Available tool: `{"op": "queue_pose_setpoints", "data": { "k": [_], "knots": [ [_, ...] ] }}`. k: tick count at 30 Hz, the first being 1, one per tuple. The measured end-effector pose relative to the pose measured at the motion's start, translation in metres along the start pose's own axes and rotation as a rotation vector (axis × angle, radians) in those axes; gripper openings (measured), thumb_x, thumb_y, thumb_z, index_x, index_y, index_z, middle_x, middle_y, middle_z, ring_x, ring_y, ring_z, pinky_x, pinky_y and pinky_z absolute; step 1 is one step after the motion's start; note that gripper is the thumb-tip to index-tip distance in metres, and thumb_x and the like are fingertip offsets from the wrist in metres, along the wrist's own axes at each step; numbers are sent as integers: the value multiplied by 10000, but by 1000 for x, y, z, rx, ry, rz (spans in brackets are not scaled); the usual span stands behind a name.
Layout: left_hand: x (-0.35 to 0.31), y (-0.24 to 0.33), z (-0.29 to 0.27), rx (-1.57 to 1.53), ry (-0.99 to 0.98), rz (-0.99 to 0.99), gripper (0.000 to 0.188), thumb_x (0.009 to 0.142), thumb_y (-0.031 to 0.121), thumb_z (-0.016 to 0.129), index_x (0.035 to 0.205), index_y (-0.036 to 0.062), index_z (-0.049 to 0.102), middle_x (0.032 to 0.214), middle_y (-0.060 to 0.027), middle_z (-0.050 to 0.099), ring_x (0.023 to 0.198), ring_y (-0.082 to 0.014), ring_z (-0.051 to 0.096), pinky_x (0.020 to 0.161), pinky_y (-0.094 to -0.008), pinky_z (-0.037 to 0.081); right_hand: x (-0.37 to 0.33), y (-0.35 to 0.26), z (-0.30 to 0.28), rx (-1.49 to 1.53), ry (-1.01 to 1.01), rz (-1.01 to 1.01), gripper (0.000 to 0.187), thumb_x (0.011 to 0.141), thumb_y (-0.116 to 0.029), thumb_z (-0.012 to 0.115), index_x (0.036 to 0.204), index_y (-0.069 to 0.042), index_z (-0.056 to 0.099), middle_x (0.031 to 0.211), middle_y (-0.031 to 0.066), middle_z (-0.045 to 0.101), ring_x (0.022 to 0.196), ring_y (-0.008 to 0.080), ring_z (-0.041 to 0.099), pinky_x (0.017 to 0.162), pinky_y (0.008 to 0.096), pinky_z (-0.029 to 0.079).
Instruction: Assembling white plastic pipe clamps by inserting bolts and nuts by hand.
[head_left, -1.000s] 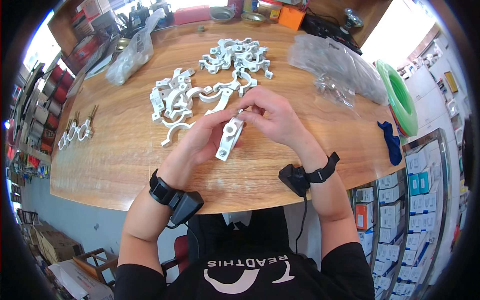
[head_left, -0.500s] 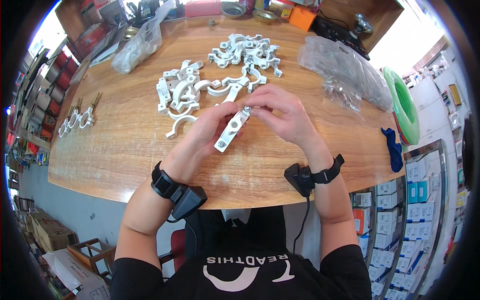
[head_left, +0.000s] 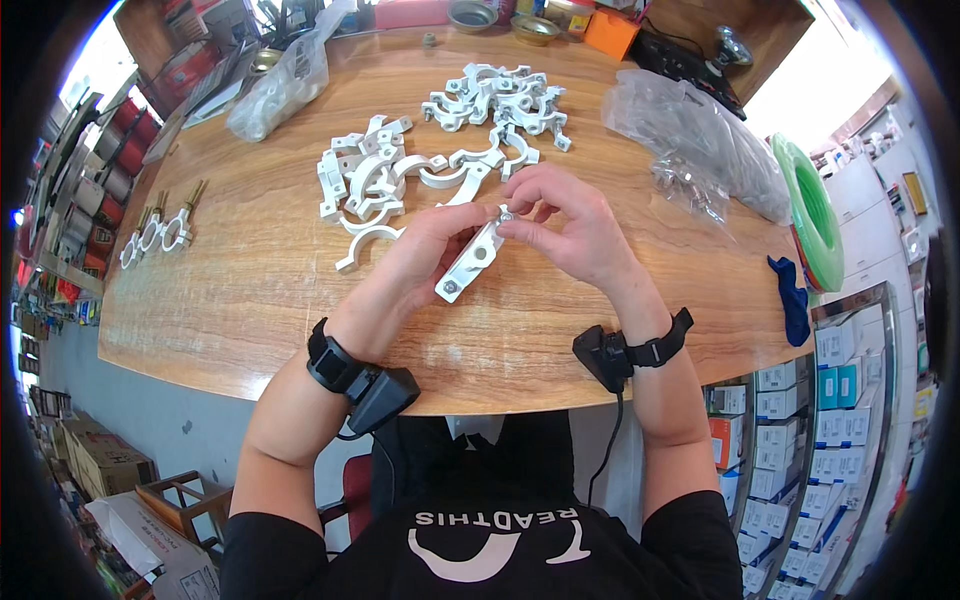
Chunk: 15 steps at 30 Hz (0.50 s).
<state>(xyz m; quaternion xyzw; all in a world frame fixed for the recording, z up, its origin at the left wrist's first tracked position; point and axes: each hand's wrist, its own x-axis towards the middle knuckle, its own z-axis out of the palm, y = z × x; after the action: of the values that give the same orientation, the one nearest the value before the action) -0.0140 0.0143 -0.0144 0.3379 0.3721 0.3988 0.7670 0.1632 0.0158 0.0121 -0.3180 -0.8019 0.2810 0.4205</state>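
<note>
My left hand [head_left: 420, 248] is closed around a white plastic pipe clamp [head_left: 466, 272], held tilted above the table with its upper end pointing away from me. A round boss with a hole sits mid-way along the clamp, and a metal screw shows at its lower end. At the upper end, my right hand [head_left: 578, 228] pinches a small metal screw [head_left: 505, 216] between thumb and fingers. Just beyond my hands lie loose white clamp halves [head_left: 365, 185]. Farther back is a heap of white clamps fitted with screws [head_left: 495, 98].
Three white ring clamps with brass-coloured bolts [head_left: 175, 232] lie at the left. Clear plastic bags rest at back left [head_left: 285, 95] and right [head_left: 690, 135]. A green coil [head_left: 815, 215] and dark blue cloth [head_left: 790, 300] are at the table's right edge. Small metal bowls [head_left: 472, 15] stand behind.
The clamp has turned slightly in my left hand. My right thumb and fingers have shifted a little around the screw at its upper end.
</note>
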Motion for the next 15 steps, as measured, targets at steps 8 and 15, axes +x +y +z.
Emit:
{"op": "queue_pose_setpoints", "data": {
  "k": [8, 15],
  "knots": [
    [-1, -1, 2, -3, -31, 26, 244, 813, 181, 499, 963, -6, 548, 804, -52, 583, 681, -108, 556, 571, -222, 472, 0, 3, 0, -9, -17, -81, 140, 708, -71, 640, 841, -47, 599, 929, 56, 569, 840, 179, 550, 646, 269, 457],
    [-2, 1, 2, 11, -17, 30, 242, 813, 186, 506, 948, -10, 550, 792, -50, 580, 678, -110, 554, 578, -228, 472, 0, 6, -1, -35, 0, -130, 160, 715, -80, 634, 868, -52, 601, 962, 68, 572, 866, 185, 552, 667, 275, 462]
  ]
}}
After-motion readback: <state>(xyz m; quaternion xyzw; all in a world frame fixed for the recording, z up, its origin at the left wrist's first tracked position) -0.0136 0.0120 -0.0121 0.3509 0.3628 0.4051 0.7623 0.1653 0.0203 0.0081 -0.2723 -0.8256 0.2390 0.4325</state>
